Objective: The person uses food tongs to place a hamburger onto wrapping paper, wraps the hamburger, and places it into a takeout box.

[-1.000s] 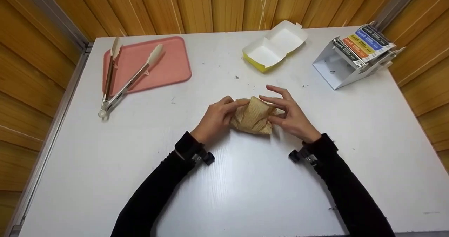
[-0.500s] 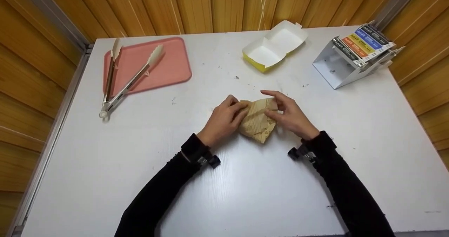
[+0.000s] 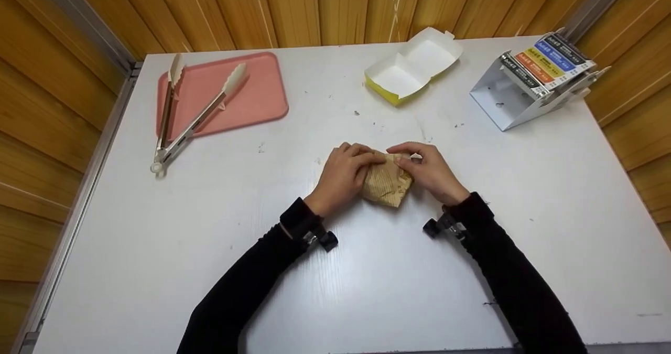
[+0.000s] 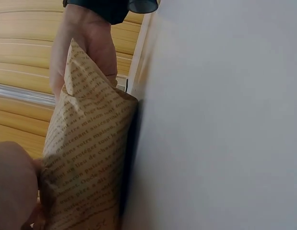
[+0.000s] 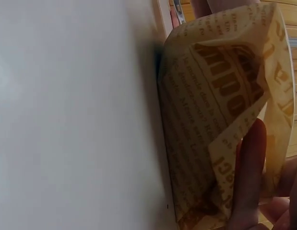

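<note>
A small parcel in tan wrapping paper [image 3: 385, 186] sits on the table between both hands, with a pointed corner toward the person. Brown printed text covers the paper [image 4: 90, 143] in the left wrist view; what is inside is hidden. My left hand [image 3: 343, 173] holds the parcel's left side, fingers curled over its top. From the right, my right hand [image 3: 432, 175] pinches the paper near the upper right edge with thumb and forefinger. The right wrist view shows a finger [image 5: 249, 167] tucked under a folded flap at the open end.
At the back stands an opened yellow-and-white cardboard box [image 3: 398, 78]. A pink tray [image 3: 257, 92] lies back left, with open tongs [image 3: 196, 120] across it. To the right, a white rack [image 3: 500, 105] carries coloured, labelled strips [image 3: 545, 65]. Wood-look panels [image 3: 341, 8] border the white table [image 3: 157, 249].
The loose paper around the parcel has been folded down smaller. My left hand has shifted right and spread over the top; the right hand's raised fingers have come down onto the paper.
</note>
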`<state>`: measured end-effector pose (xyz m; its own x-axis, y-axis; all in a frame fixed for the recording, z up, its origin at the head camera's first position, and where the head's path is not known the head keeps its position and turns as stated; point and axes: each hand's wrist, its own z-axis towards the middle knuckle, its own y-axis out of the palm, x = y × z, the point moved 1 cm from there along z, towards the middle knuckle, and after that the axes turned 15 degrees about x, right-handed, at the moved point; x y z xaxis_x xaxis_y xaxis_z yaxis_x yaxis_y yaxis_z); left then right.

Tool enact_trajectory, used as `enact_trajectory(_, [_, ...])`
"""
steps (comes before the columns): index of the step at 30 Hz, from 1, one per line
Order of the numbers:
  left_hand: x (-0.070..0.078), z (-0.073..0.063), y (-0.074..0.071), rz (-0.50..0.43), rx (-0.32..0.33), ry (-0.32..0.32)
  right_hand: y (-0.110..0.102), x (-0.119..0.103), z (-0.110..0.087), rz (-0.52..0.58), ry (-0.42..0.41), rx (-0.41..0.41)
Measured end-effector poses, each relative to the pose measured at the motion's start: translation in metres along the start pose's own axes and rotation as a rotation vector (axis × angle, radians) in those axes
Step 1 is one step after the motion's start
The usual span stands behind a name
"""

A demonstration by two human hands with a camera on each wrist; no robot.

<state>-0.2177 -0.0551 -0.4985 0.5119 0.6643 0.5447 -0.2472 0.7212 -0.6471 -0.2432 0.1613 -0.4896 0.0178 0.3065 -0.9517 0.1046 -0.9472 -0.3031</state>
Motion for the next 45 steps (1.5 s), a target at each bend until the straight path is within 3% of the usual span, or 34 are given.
enact_trajectory(2, [0.000, 0.001, 0.000, 0.007, -0.010, 0.000, 0.003, -0.002, -0.001, -0.070, -0.039, 0.037])
enact_trajectory(8, [-0.001, 0.001, 0.002, 0.030, -0.027, 0.007, 0.006, -0.012, -0.010, -0.412, -0.323, 0.234])
enact_trajectory(10, [-0.001, 0.000, 0.002, 0.031, -0.033, 0.005, 0.006, -0.016, -0.017, -0.505, -0.408, 0.240])
enact_trajectory(12, [-0.001, -0.001, 0.002, 0.034, -0.039, 0.001, 0.006, -0.020, -0.025, -0.604, -0.454, 0.177])
enact_trajectory(14, [-0.001, -0.001, 0.002, 0.035, -0.046, -0.008, 0.008, -0.022, -0.031, -0.688, -0.451, 0.053])
enact_trajectory(16, [-0.001, -0.001, 0.002, 0.040, -0.050, -0.016, 0.011, -0.021, -0.037, -0.730, -0.389, -0.079])
enact_trajectory(19, [-0.002, -0.002, 0.003, 0.045, -0.052, -0.031, 0.016, -0.016, -0.039, -0.759, -0.317, -0.186])
enact_trajectory(29, [-0.004, -0.002, 0.008, 0.043, 0.042, -0.069, 0.020, -0.012, -0.038, -0.831, -0.351, -0.182])
enact_trajectory(32, [-0.007, 0.000, 0.008, -0.005, 0.053, -0.119, 0.020, -0.012, -0.038, -0.848, -0.368, -0.181])
enact_trajectory(37, [-0.013, 0.003, 0.007, -0.129, 0.013, -0.205, 0.021, -0.013, -0.038, -0.870, -0.383, -0.180])
enact_trajectory(40, [-0.013, 0.004, 0.005, -0.115, 0.044, -0.145, 0.022, -0.012, -0.038, -0.881, -0.393, -0.172])
enact_trajectory(45, [0.006, 0.002, -0.016, 0.101, 0.138, 0.165, 0.024, -0.012, -0.040, -0.880, -0.393, -0.157])
